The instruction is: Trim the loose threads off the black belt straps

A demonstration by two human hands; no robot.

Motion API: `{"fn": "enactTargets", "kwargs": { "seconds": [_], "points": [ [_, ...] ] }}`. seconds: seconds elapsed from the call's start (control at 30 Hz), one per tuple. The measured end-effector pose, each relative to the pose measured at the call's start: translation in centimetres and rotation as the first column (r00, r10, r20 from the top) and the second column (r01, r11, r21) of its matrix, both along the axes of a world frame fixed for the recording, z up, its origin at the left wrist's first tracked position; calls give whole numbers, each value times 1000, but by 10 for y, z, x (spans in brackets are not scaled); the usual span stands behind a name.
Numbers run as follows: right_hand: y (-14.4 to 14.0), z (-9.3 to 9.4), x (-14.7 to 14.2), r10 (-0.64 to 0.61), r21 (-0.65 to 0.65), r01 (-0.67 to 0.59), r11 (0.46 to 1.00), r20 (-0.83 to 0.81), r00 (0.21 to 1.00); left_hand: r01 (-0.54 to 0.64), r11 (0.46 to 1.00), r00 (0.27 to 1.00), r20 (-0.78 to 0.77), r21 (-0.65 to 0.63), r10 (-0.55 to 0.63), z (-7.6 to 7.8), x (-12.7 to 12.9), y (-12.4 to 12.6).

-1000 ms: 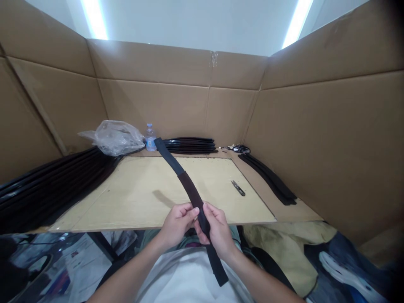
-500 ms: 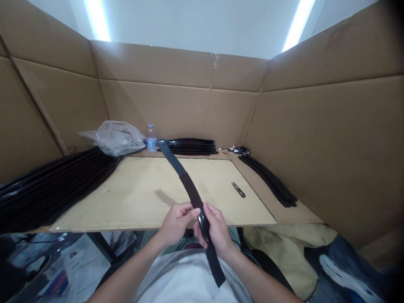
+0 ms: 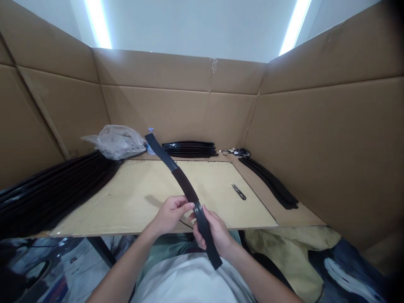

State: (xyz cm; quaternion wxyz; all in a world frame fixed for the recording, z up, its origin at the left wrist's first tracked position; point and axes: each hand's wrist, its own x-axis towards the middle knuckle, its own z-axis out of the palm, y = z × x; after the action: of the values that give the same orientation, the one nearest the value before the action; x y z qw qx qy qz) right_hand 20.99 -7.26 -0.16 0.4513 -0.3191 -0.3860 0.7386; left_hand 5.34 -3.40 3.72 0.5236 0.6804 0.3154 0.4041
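A long, curved black strip [image 3: 187, 184] with a dull dark-brown section along its middle slants across the front of the table. Its far end reaches up in front of the bottle, and its near end hangs over my lap. My left hand [image 3: 173, 213] pinches the strip's left edge between thumb and fingers, just below the brown section. Slightly lower, my right hand [image 3: 216, 230] wraps round the strip from the right, with fingertips showing on its left side. A thin dark cord or strand [image 3: 186, 224] shows below my left hand; its ends are hidden.
Thread snips [image 3: 239, 192] lie on the table board [image 3: 132, 198]. Dark strips are piled at left [image 3: 57, 189], at the back [image 3: 189, 149] and at right [image 3: 268, 181]. A clear plastic bag [image 3: 120, 142] and a bottle [image 3: 150, 147] stand at back left. Cardboard walls [image 3: 154, 105] enclose the table.
The strip's far end has swung left, now covering much of the bottle, and its face has turned. My left hand has shifted slightly left and up; both hands still hold the strip.
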Motion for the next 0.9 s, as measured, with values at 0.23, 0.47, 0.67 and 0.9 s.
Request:
{"fn": "enactTargets", "kwargs": {
  "seconds": [0.23,0.47,0.67,0.9],
  "points": [
    [20,-3,16,142,36,-139,990,-118,983,-138,990,990,0,-31,138,-29,-5,28],
    [33,-6,22,169,51,-165,985,-98,981,-171,983,985,-18,-59,171,-37,-2,33],
    [37,-13,20,86,88,-87,992,9,996,-28,949,991,113,-314,67,-45,-2,34],
    [39,-16,23,127,161,-143,976,104,986,-23,945,992,108,-325,62,-44,-1,32]
  ]
}}
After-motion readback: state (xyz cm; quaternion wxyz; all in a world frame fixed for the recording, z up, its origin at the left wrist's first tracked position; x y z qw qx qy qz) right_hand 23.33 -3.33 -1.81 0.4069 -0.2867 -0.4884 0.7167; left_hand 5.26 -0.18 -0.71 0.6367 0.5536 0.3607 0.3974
